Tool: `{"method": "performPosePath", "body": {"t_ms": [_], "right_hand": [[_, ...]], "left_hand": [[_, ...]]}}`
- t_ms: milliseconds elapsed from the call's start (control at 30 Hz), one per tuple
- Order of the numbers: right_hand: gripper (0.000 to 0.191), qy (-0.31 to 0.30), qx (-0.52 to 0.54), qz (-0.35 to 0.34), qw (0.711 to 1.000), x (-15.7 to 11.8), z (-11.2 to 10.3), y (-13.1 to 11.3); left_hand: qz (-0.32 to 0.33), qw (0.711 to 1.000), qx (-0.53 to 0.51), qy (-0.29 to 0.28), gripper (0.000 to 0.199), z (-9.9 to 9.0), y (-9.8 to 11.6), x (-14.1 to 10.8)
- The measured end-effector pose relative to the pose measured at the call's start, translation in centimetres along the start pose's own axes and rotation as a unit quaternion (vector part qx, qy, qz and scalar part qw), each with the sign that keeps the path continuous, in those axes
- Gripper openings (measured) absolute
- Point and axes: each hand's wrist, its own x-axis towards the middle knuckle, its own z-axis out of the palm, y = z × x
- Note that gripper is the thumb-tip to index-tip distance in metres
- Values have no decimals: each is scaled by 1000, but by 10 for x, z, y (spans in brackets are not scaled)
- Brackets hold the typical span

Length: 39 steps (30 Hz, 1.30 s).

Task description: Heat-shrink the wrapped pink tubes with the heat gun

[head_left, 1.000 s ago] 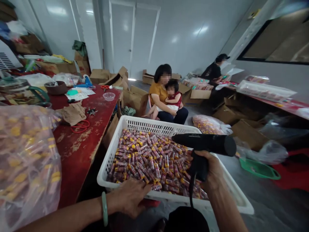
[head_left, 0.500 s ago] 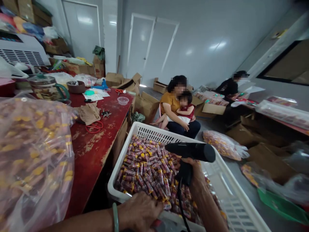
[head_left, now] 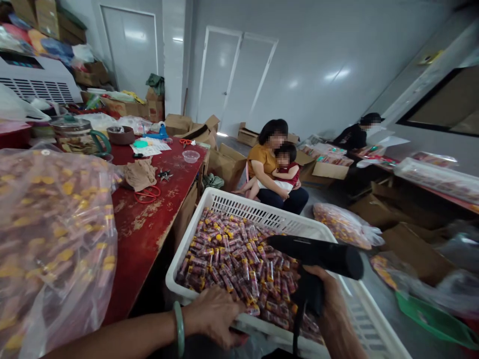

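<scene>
In my right hand (head_left: 333, 304) is a black hair dryer (head_left: 318, 253), held by its handle. Its nozzle points left over the white plastic basket (head_left: 177, 271), and its cord hangs down at the near side. The basket holds a heap of small clear tubes (head_left: 228, 254) with yellow caps and purplish labels. My left hand (head_left: 215, 316), with a green bangle at the wrist, is closed over the basket's near rim. Its fingertips are partly hidden there.
Left of the basket is a worn red table (head_left: 130, 244) with a large bag of similar tubes (head_left: 60, 239), red-handled scissors (head_left: 147, 194) and a glass pot (head_left: 77, 134). A seated person (head_left: 264, 169) holds a child beyond the basket. A green tray (head_left: 430, 319) lies right.
The hair dryer and my right hand have moved right and slightly nearer to me. My left hand has shifted a little left along the near rim.
</scene>
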Motion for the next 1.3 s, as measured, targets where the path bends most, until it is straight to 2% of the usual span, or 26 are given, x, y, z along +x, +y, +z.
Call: {"method": "performPosePath", "body": {"t_ms": [100,200,300,367,533,600,667,767,833,900,1033,1100,1167,1267,1300], "right_hand": [[21,-11,12,53,998,-30,-22,-2],[27,-48,6,60,997,-64,-23,5],[27,-56,14,48,997,-81,-25,8],[27,-14,18,39,999,-83,-38,4],[37,158,36,7,987,-93,-85,-17],[38,178,31,25,983,-106,-92,-19],[35,133,27,46,990,-120,-89,-14],[25,12,53,61,997,-131,-77,-4],[21,-3,64,73,995,-128,-73,-3],[23,46,52,68,995,-121,-79,-7],[35,192,27,37,980,-114,-106,-21],[37,212,19,36,976,-120,-116,-23],[34,167,8,40,985,-129,-118,-19],[28,33,20,67,997,-136,-112,-9],[27,6,30,71,997,-134,-110,-8]], "left_hand": [[2,1000,8,11,51,1,1,2],[7,1000,25,7,49,-1,3,3],[0,999,41,1,44,-2,5,3],[-15,999,48,-4,41,-2,6,2],[-30,999,36,4,33,0,9,0],[-34,999,37,6,33,2,9,-1],[-36,999,38,10,34,4,8,-1],[-42,998,45,14,32,6,6,-1],[-47,998,48,13,29,7,6,-1],[-55,997,41,18,30,8,7,-2],[-58,998,23,33,31,8,8,-4],[-49,998,18,38,30,7,9,-3],[-46,998,16,35,27,5,9,-2],[-47,999,14,24,28,1,10,0],[-45,999,12,22,29,0,10,0]]}}
